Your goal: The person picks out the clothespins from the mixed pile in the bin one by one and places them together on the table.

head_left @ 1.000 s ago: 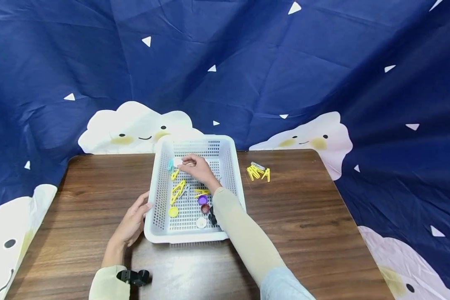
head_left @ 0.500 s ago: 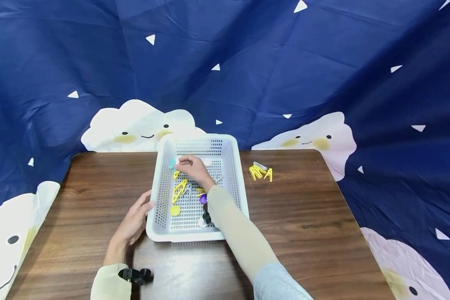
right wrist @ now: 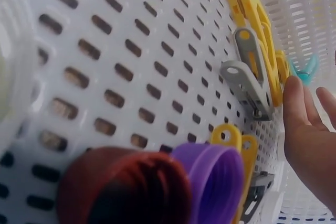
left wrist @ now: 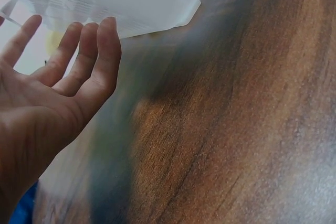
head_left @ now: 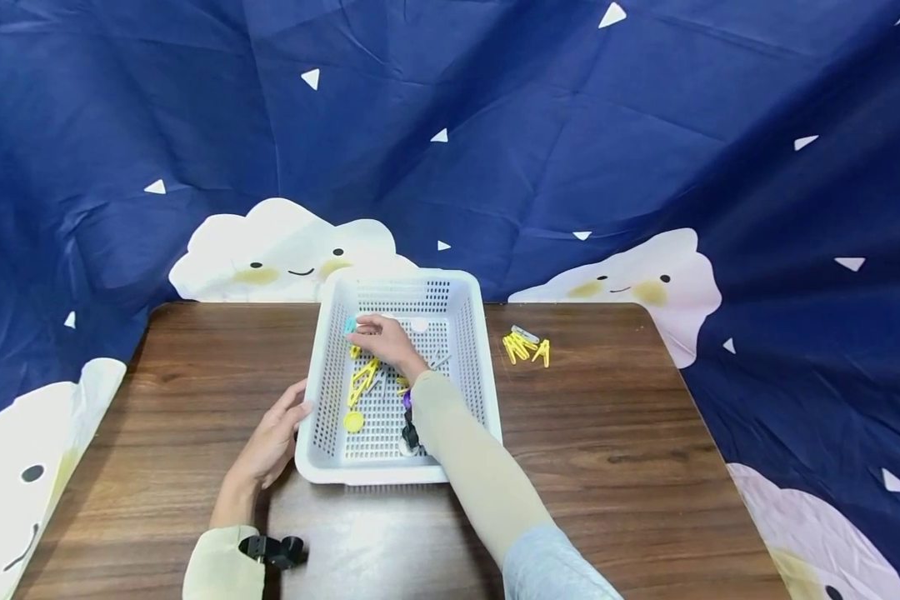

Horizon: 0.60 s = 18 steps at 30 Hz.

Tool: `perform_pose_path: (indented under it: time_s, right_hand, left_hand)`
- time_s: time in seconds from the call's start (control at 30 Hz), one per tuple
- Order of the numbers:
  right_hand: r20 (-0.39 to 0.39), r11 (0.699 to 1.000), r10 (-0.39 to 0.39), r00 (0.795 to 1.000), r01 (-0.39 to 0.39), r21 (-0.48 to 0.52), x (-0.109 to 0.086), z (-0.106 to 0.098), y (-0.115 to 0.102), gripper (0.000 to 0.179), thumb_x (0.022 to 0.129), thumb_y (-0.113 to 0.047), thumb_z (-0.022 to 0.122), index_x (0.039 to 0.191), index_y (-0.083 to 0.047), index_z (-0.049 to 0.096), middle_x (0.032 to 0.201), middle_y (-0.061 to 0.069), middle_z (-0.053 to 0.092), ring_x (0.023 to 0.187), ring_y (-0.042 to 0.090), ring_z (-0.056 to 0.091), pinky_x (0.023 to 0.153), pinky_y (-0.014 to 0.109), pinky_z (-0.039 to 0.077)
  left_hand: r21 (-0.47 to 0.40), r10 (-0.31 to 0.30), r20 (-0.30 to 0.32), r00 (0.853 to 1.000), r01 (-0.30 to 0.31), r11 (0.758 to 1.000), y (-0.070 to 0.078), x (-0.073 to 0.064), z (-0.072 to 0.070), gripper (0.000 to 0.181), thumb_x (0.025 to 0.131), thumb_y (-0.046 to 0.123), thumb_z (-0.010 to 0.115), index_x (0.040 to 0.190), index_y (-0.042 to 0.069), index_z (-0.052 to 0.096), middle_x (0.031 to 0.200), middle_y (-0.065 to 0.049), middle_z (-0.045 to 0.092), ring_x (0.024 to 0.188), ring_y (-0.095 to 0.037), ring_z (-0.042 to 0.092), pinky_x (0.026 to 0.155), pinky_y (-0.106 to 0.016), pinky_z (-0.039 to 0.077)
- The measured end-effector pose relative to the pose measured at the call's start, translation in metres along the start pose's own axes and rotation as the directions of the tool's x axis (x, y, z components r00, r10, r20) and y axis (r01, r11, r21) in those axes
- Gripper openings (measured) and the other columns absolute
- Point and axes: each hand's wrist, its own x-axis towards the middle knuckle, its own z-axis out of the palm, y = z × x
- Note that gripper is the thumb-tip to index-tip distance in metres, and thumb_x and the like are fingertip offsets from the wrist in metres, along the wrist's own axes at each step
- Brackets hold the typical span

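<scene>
A white perforated basket (head_left: 322, 476) stands on the table, holding clips and bottle caps. My left hand (head_left: 272, 437) rests against its left side; in the left wrist view the loosely bent fingers (left wrist: 105, 51) lie by the wall. Inside, my right hand (head_left: 390, 343) reaches to the far left beside a turquoise clip (head_left: 349, 326). In the right wrist view its fingers stand apart near that turquoise clip (right wrist: 305, 72). Yellow clips (head_left: 360, 383), a grey clip (right wrist: 247, 72), a yellow cap (head_left: 353, 422), a purple cap (right wrist: 210, 177) and a dark red cap (right wrist: 121, 182) lie nearer.
Several yellow clips (head_left: 517, 346) and a grey clip (head_left: 525, 334) lie on the wooden table (head_left: 607, 433) right of the basket. A white round cap (head_left: 419, 325) lies at the basket's far end. A blue patterned cloth (head_left: 495, 150) hangs behind.
A white piece at my right fingertips a second ago is not seen there now. A white cap shows right of the hand. My right hand has shifted slightly nearer the turquoise clip; my left hand stays.
</scene>
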Motion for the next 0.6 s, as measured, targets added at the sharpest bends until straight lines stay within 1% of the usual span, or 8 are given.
perform_pose_path:
  time_s: [0.1, 0.2, 0.27, 0.4, 0.53, 0.6]
  right_hand:
    - [-0.018, 1.000, 0.009, 1.000, -0.009, -0.026, 0.001, 0.003, -0.002, 0.053, 0.093, -0.029, 0.075, 0.140, -0.008, 0.061, 0.127, 0.006, 0.068, 0.113, 0.018, 0.065, 0.095, 0.028, 0.051]
    - [-0.053, 0.997, 0.033, 0.998, -0.036, -0.063, 0.001, 0.007, -0.003, 0.051, 0.093, -0.029, 0.074, 0.138, -0.008, 0.062, 0.123, 0.004, 0.070, 0.108, 0.016, 0.066, 0.095, 0.027, 0.050]
    - [-0.079, 0.996, 0.054, 0.995, -0.060, -0.071, 0.002, 0.009, -0.005, 0.049, 0.093, -0.027, 0.075, 0.136, -0.006, 0.063, 0.119, 0.004, 0.072, 0.101, 0.016, 0.069, 0.090, 0.027, 0.053]
    - [-0.112, 0.994, 0.072, 0.991, -0.081, -0.074, 0.004, 0.014, -0.008, 0.042, 0.092, -0.024, 0.076, 0.128, -0.004, 0.068, 0.109, 0.005, 0.075, 0.087, 0.014, 0.071, 0.079, 0.026, 0.056]
    - [-0.131, 0.994, 0.070, 0.989, -0.079, -0.069, 0.006, 0.017, -0.009, 0.037, 0.091, -0.022, 0.077, 0.123, -0.005, 0.070, 0.102, 0.004, 0.076, 0.082, 0.014, 0.070, 0.074, 0.025, 0.055]
    - [-0.136, 0.996, 0.064, 0.989, -0.072, -0.059, 0.007, 0.018, -0.009, 0.036, 0.090, -0.020, 0.078, 0.122, -0.005, 0.070, 0.101, 0.004, 0.075, 0.080, 0.013, 0.070, 0.074, 0.024, 0.055]
  left_hand:
    - [-0.004, 0.008, 0.004, 1.000, -0.008, 1.000, -0.001, 0.001, 0.000, 0.054, 0.109, 0.024, 0.044, 0.157, 0.005, 0.027, 0.148, -0.028, 0.035, 0.113, -0.021, 0.061, 0.086, -0.044, 0.056]
    - [-0.010, 0.018, 0.002, 1.000, -0.018, 1.000, -0.002, 0.000, -0.001, 0.054, 0.109, 0.024, 0.044, 0.157, 0.004, 0.028, 0.147, -0.028, 0.036, 0.112, -0.022, 0.062, 0.085, -0.044, 0.056]
    - [-0.009, 0.020, 0.000, 1.000, -0.020, 1.000, -0.002, 0.000, -0.001, 0.054, 0.109, 0.024, 0.045, 0.156, 0.004, 0.028, 0.146, -0.028, 0.036, 0.112, -0.021, 0.062, 0.085, -0.044, 0.056]
    - [-0.004, 0.017, 0.003, 1.000, -0.017, 1.000, -0.003, 0.001, -0.001, 0.054, 0.109, 0.024, 0.045, 0.156, 0.004, 0.028, 0.147, -0.030, 0.036, 0.112, -0.021, 0.062, 0.085, -0.044, 0.056]
    - [0.005, 0.015, 0.004, 1.000, -0.015, 1.000, -0.002, 0.001, -0.001, 0.054, 0.109, 0.024, 0.044, 0.157, 0.004, 0.027, 0.148, -0.030, 0.035, 0.112, -0.021, 0.061, 0.085, -0.044, 0.056]
    - [0.008, 0.015, 0.000, 1.000, -0.015, 1.000, -0.002, 0.001, -0.002, 0.054, 0.109, 0.023, 0.044, 0.157, 0.004, 0.027, 0.147, -0.031, 0.036, 0.112, -0.021, 0.061, 0.085, -0.043, 0.056]
